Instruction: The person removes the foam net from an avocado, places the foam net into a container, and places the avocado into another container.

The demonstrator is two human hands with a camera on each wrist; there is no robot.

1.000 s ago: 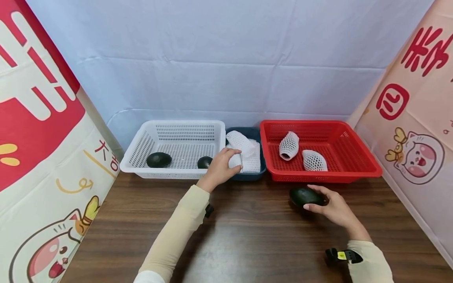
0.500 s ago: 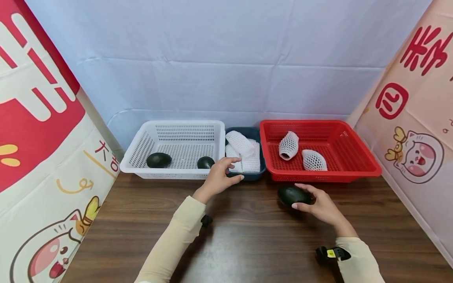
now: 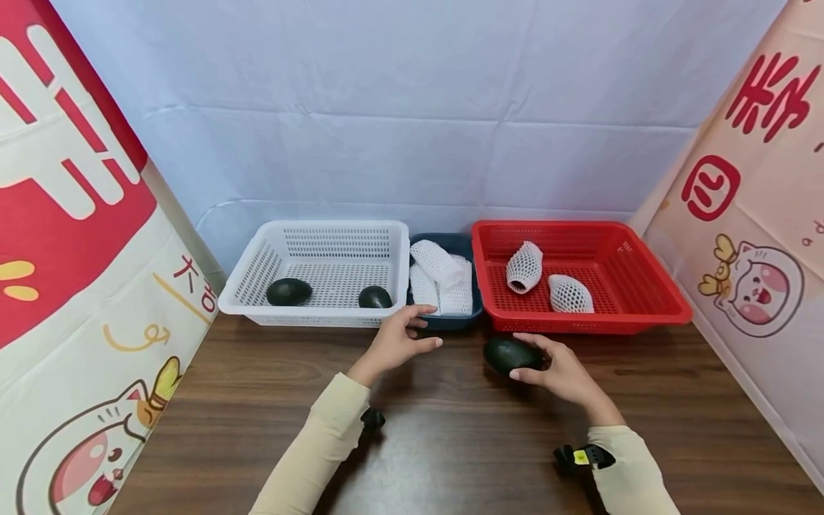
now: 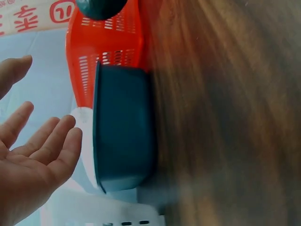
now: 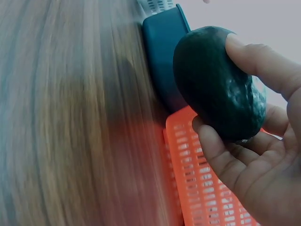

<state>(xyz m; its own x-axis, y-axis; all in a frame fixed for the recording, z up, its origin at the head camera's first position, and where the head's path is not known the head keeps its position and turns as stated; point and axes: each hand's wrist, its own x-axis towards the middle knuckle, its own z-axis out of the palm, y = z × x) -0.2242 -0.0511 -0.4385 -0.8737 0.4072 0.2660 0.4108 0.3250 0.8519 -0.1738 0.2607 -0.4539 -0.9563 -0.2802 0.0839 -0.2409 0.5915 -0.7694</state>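
Note:
My right hand [image 3: 563, 372] grips a dark green avocado [image 3: 511, 355] between thumb and fingers, above the table in front of the red basket's left end. The same avocado [image 5: 211, 80] fills much of the right wrist view. In front of the blue bin [image 3: 450, 323], my left hand [image 3: 390, 343] hangs with fingers spread and nothing in them; the left wrist view shows the hand [image 4: 37, 160] palm up to the camera. White foam net sleeves [image 3: 438, 262] lie in the blue bin. Two more avocados, one left [image 3: 289, 292] and one right [image 3: 375, 297], rest in the white basket [image 3: 335, 315].
At the right stands a red basket [image 3: 592, 325] holding two net-sleeved pieces, one upright-leaning [image 3: 524, 267] and one lying [image 3: 571, 294]. All containers line the back of the wooden table [image 3: 450, 443]. A pale cloth [image 3: 412, 143] hangs behind, with printed cloths at both sides.
My right hand has carried the avocado leftward along the front of the red basket. My left hand has drawn back toward me from the blue bin, its fingers still apart.

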